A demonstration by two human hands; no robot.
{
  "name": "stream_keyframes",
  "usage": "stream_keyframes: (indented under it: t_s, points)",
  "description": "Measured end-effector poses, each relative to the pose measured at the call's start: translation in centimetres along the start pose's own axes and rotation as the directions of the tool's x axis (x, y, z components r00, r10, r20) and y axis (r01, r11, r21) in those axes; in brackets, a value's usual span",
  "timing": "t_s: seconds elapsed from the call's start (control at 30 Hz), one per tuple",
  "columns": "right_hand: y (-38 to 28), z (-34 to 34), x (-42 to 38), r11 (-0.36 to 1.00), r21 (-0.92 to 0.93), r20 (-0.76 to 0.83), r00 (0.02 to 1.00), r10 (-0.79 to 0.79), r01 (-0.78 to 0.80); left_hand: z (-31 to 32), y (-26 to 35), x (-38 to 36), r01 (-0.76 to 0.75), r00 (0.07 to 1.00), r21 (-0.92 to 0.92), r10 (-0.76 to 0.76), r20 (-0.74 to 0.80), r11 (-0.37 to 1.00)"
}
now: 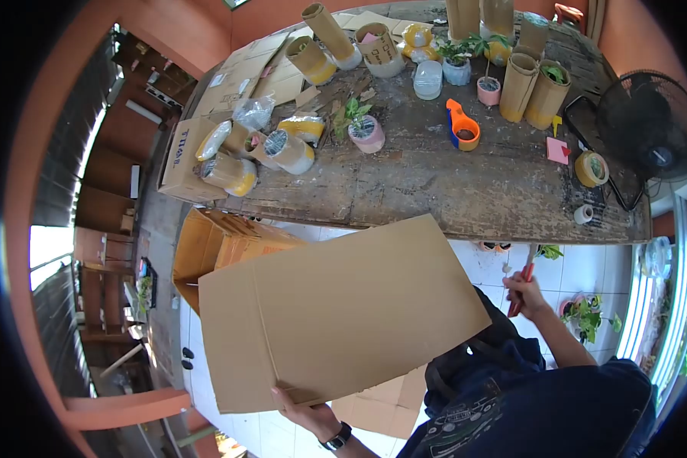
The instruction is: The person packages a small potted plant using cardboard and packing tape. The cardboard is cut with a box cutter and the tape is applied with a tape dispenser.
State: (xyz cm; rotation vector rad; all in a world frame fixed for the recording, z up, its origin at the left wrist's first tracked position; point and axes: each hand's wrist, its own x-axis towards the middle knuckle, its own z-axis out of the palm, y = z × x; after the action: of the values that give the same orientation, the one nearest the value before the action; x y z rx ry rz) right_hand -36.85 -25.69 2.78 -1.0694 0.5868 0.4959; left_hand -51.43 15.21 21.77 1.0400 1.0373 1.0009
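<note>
A large flat piece of brown cardboard (343, 313) spans the middle of the view, with a crease near its left end. My left hand (307, 416) grips its lower edge, thumb on top and the other fingers mostly hidden underneath. At the right, my right hand (528, 296) is closed around a red-handled tool (522, 290), whose grey upper part points up toward the table edge. That hand is apart from the cardboard. Below the sheet, another piece of cardboard (385, 404) lies lower down, partly covered.
A worn wooden table (404, 191) stands ahead, bearing cardboard-wrapped pots, small plants, an orange tape dispenser (463, 126) and a black fan (649, 126). An open cardboard box (198, 248) is below its left side. Potted plants (585, 317) stand on the tiled floor at right.
</note>
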Motion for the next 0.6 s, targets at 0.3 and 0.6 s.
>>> stream_keyframes:
  t_s: [0.3, 0.6]
  points:
    - [-16.5, 5.4, 14.4, 0.791, -0.477, -0.091, 0.873, -0.479, 0.384, 4.6, 3.3, 3.7, 0.086, 0.976, 0.021, -0.089, 0.197, 0.996]
    - [-24.9, 10.1, 33.5, 0.099, -0.852, 0.193, 0.483, -0.854, 0.515, 12.9, -13.8, 11.6, 0.287, 0.922, 0.049, -0.289, 0.257, 0.957]
